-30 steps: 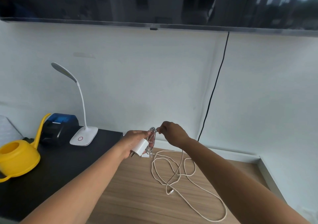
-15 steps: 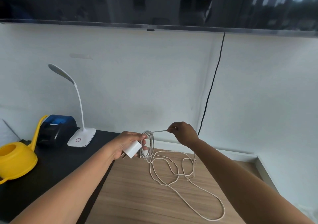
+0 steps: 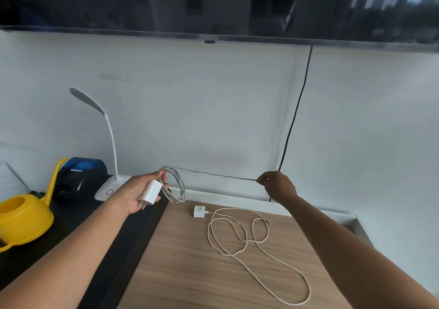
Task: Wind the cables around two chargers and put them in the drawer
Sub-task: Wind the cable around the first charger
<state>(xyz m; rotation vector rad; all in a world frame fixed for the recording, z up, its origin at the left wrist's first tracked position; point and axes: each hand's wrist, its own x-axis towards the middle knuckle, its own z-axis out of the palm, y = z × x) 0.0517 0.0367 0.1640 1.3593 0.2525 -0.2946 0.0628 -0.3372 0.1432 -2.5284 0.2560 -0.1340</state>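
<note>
The left hand (image 3: 140, 190) is raised palm-up, fingers curled around 1 white charger (image 3: 152, 192) with looped cable (image 3: 177, 185) (several turns). The right hand (image 3: 279, 186) pinches that cable's taut end. A second charger (image 3: 199, 211) lies on the bench (image 3: 190, 273), far side.
</note>
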